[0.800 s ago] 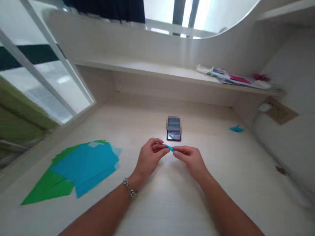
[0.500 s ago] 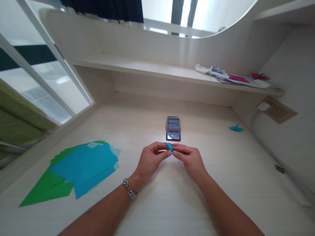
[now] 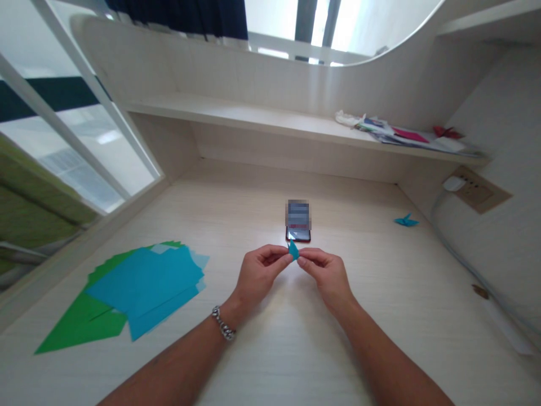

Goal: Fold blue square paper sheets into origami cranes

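A small piece of folded blue paper (image 3: pixel 293 250) is pinched between my two hands, over the middle of the desk. My left hand (image 3: pixel 262 272) grips its left side between thumb and fingers. From the right, my right hand (image 3: pixel 326 274) pinches the opposite side the same way. The paper stands with a pointed tip upward; its lower folds are partly covered by my fingertips. Just beyond it a phone (image 3: pixel 298 221) with a lit, blurred screen lies on the desk. A finished-looking blue folded paper bird (image 3: pixel 406 220) sits at the far right.
Blue paper sheets (image 3: pixel 152 282) overlap green paper sheets (image 3: pixel 80 324) at the left. A shelf (image 3: pixel 236 117) runs along the back, bearing papers (image 3: pixel 409 135) at its right. On the right wall a plug sits in a socket plate (image 3: pixel 484 189), its grey cable (image 3: pixel 454 248) trailing along the desk edge.
The folded blue paper has been turned between my fingers; its tip now points up, where before it lay slanted. Both hands stay in nearly the same place.
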Tool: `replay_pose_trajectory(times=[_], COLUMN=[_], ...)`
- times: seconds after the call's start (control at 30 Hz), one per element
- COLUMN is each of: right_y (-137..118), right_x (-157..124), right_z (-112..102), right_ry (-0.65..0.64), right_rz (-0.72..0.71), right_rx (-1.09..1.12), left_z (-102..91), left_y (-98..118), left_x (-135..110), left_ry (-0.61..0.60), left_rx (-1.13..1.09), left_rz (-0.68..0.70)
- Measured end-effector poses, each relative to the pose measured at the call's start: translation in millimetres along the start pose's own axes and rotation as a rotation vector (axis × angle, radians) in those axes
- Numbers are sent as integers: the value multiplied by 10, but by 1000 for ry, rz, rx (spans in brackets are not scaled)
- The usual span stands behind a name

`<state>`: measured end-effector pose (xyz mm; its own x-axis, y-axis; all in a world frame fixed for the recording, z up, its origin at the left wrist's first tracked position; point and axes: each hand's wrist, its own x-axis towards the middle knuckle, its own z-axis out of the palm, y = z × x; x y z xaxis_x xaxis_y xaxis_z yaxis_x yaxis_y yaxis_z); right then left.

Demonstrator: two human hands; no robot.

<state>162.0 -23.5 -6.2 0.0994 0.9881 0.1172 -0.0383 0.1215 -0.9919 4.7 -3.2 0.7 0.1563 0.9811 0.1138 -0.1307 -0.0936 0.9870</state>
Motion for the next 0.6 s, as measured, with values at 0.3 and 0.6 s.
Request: replay_pose_trajectory(times=[0.3,0.6], right_y=[-26,-60], right_x=[0,-15], right_z=[75,76], right_ry=[0,-17], right_rz=[106,186], right_rx=[162,101], left_z=[3,29], left_y=[-40,-39], left_x=[-2,-26], left_ry=[-29,-74], left_rx=[-34,-29], left_rz=[-24,-13])
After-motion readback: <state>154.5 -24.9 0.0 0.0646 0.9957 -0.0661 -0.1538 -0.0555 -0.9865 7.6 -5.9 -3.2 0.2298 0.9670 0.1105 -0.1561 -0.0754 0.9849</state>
